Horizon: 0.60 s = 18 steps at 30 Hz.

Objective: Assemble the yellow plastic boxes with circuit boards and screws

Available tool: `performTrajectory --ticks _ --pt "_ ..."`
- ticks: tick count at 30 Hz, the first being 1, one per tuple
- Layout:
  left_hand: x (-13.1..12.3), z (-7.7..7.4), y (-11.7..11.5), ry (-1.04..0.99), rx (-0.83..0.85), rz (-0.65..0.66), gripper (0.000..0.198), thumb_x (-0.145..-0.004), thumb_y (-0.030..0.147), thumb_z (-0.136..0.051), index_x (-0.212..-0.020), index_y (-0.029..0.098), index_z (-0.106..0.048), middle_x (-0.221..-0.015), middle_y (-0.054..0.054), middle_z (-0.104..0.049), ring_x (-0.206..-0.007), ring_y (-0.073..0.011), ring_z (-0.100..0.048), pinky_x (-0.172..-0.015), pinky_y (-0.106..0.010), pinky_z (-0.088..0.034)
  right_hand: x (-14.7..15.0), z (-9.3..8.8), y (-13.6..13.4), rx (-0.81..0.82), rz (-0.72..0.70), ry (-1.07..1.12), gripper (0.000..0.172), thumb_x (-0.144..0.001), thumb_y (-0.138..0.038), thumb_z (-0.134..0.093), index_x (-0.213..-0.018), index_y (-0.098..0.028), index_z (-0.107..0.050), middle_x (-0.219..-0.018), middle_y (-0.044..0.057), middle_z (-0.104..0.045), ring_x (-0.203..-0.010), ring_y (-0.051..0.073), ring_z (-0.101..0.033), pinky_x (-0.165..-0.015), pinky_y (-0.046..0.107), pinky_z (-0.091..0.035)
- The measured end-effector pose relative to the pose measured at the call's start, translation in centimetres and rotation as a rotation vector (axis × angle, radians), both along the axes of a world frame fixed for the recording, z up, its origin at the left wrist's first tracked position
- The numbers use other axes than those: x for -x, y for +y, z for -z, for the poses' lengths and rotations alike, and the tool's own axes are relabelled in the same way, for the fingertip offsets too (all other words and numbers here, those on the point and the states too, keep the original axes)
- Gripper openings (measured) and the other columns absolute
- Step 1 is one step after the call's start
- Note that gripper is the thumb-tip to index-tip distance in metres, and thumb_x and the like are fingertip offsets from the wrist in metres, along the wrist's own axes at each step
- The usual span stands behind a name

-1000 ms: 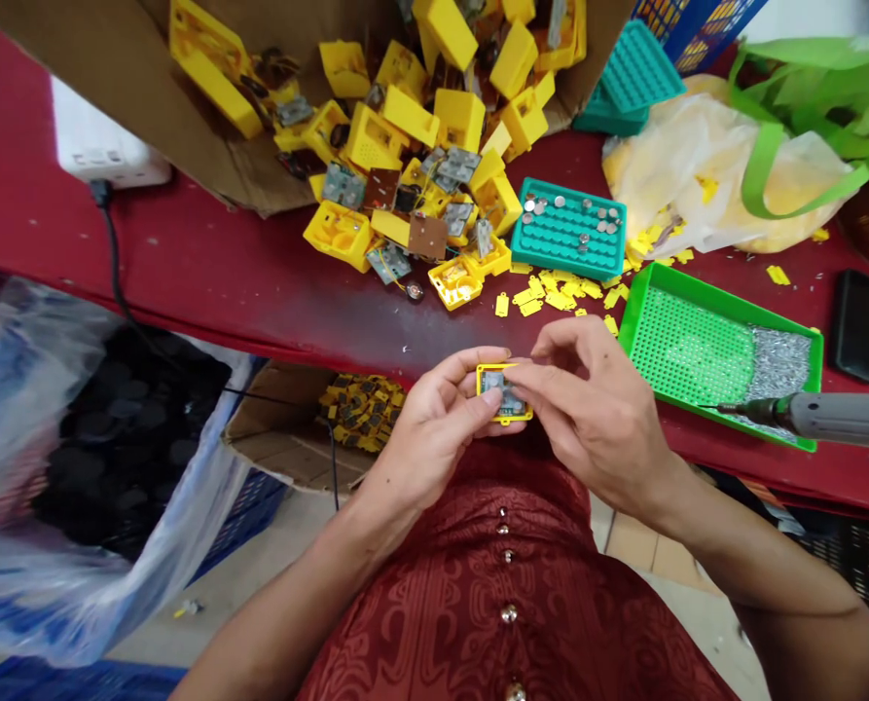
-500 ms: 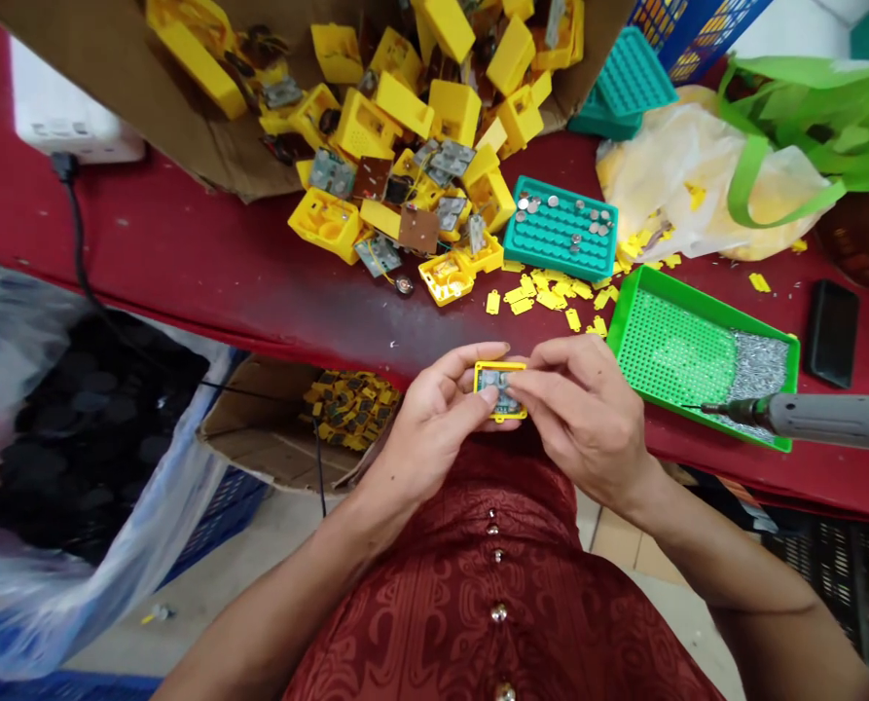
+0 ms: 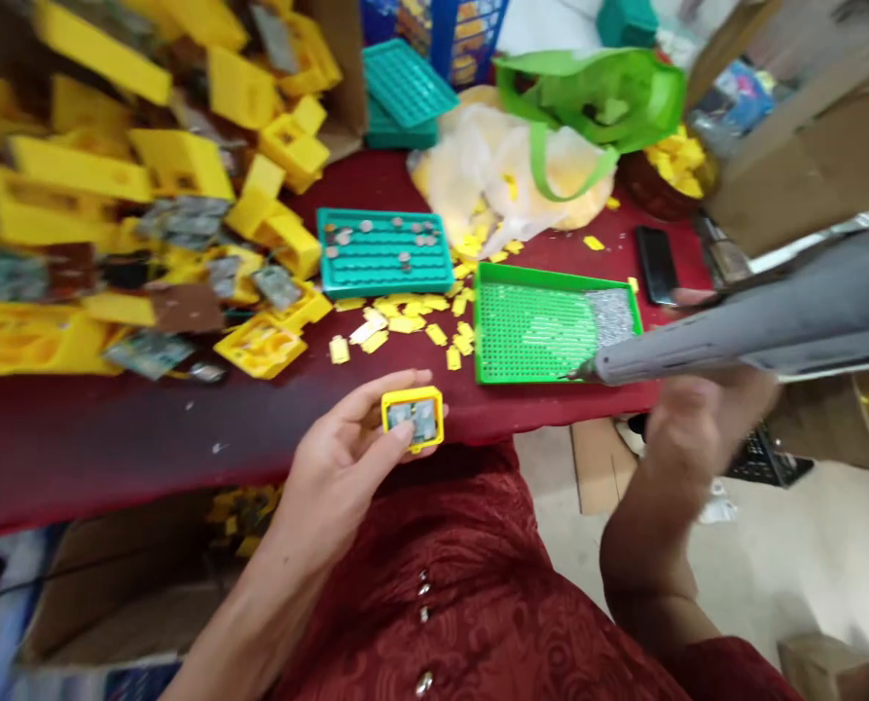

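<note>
The left hand (image 3: 332, 477) is clamped on a small yellow plastic case (image 3: 438, 414), fingers behind it and thumb pressed over the open side, where a grey-green circuit board (image 3: 424, 421) shows. The case is off the counter (image 3: 149, 428), at the near left of the green perforated tray (image 3: 525, 336) and apart from it. The right hand (image 3: 682, 428) is to the right of that green tray, with fingers on both sides of a grey power screwdriver (image 3: 762, 326); I cannot tell whether they grip it or only rest against it (the hand is badly blurred). The screwdriver's bit end points left, over the near edge of the green tray.

In the right end of the green tray lies a heap of fine silvery metal pieces (image 3: 613, 313), too small to tell apart. A black phone (image 3: 657, 265) lies just right of the green tray. To the left of the green tray are loose yellow tabs (image 3: 405, 323) and, farther left behind them, a teal ridged tray (image 3: 382, 275) with a scattering of small silvery discs (image 3: 366, 226). Well to the left of the green tray, yellow housings (image 3: 240, 88) pile up among boards and wires. Beyond the green tray sits a translucent plastic bag (image 3: 478, 146) with yellow contents, a light green bag (image 3: 638, 107) against it.
</note>
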<state>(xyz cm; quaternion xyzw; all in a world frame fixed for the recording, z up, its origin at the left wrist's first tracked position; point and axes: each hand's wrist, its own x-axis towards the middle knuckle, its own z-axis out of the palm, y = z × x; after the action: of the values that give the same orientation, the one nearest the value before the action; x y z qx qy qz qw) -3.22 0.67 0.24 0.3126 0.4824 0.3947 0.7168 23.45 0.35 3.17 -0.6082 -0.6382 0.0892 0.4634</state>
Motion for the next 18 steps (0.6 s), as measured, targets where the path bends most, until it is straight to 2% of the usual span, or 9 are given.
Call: performTrajectory --ticks 2,3,5,8,10,13,16,18 --pt "-0.5 -0.1 0.1 -0.009 0.008 0.022 0.044 -0.080 0.031 -0.080 -0.121 0.020 -0.068 -0.121 -0.008 -0.074 -0.094 -0.0195 -0.073 -0.075 -0.024 -0.061 0.0 0.3 1.3 -0.159 -0.005 0.135 0.059 -0.085 -0.067 -0.057 -0.134 -0.036 -0.046 -0.114 0.005 -0.063 -0.102 0.025 -0.066 -0.090 0.046 -0.057" --pt "-0.7 -0.2 0.1 -0.022 0.024 0.021 0.046 -0.079 0.031 -0.080 -0.122 0.021 -0.067 -0.120 -0.008 -0.075 -0.094 -0.0201 -0.074 -0.075 -0.025 -0.062 0.3 0.5 1.9 -0.201 -0.027 0.206 0.053 -0.086 -0.063 -0.059 -0.130 -0.035 -0.049 -0.104 0.003 -0.065 -0.094 0.023 -0.067 -0.086 0.044 -0.058" --pt "-1.2 -0.4 0.0 -0.050 0.075 0.014 0.050 -0.078 0.029 -0.081 -0.125 0.020 -0.065 -0.113 -0.009 -0.077 -0.095 -0.0215 -0.074 -0.076 -0.027 -0.062 1.1 0.7 3.1 -0.269 -0.041 0.308 0.040 -0.089 -0.055 -0.062 -0.121 -0.032 -0.053 -0.085 0.000 -0.062 -0.074 0.019 -0.064 -0.072 0.038 -0.058" --pt "-1.8 -0.5 -0.1 -0.077 0.142 0.012 0.053 -0.078 0.026 -0.081 -0.127 0.019 -0.064 -0.106 -0.011 -0.079 -0.096 -0.0234 -0.075 -0.076 -0.028 -0.062 2.7 0.9 4.4 -0.353 0.046 0.322 0.034 -0.093 -0.057 -0.055 -0.117 -0.033 -0.050 -0.074 -0.001 -0.052 -0.057 0.018 -0.055 -0.054 0.034 -0.050" --pt "-2.2 -0.3 -0.2 -0.089 0.161 0.009 0.052 -0.077 0.025 -0.082 -0.126 0.019 -0.065 -0.107 -0.012 -0.079 -0.096 -0.0242 -0.076 -0.076 -0.028 -0.062 3.6 1.1 4.9 -0.326 0.096 0.257 0.034 -0.100 -0.057 -0.038 -0.122 -0.033 -0.045 -0.073 0.000 -0.048 -0.054 0.019 -0.053 -0.050 0.035 -0.048" --pt "-2.6 0.0 -0.2 -0.112 0.179 0.008 0.046 -0.077 0.024 -0.082 -0.120 0.018 -0.068 -0.107 -0.012 -0.079 -0.096 -0.0247 -0.076 -0.079 -0.029 -0.062 4.9 1.6 5.5 -0.165 0.092 0.124 0.039 -0.104 -0.045 -0.020 -0.138 -0.033 -0.033 -0.072 0.001 -0.049 -0.053 0.019 -0.053 -0.051 0.036 -0.050" --pt "-2.6 0.1 -0.1 -0.135 0.192 0.007 0.038 -0.078 0.024 -0.082 -0.113 0.017 -0.070 -0.105 -0.011 -0.079 -0.095 -0.0238 -0.076 -0.080 -0.029 -0.061 5.9 2.3 5.9 -0.047 0.049 0.071 0.039 -0.105 -0.035 -0.030 -0.143 -0.035 -0.030 -0.073 0.000 -0.051 -0.055 0.017 -0.055 -0.057 0.033 -0.052" --pt "-2.5 0.2 0.0 -0.137 0.196 -0.001 0.036 -0.078 0.025 -0.081 -0.112 0.018 -0.070 -0.104 -0.010 -0.079 -0.092 -0.0230 -0.077 -0.079 -0.029 -0.061 6.4 2.6 6.0 -0.083 0.013 0.113 0.036 -0.104 -0.039 -0.034 -0.140 -0.035 -0.034 -0.076 0.001 -0.053 -0.056 0.016 -0.055 -0.056 0.033 -0.052"
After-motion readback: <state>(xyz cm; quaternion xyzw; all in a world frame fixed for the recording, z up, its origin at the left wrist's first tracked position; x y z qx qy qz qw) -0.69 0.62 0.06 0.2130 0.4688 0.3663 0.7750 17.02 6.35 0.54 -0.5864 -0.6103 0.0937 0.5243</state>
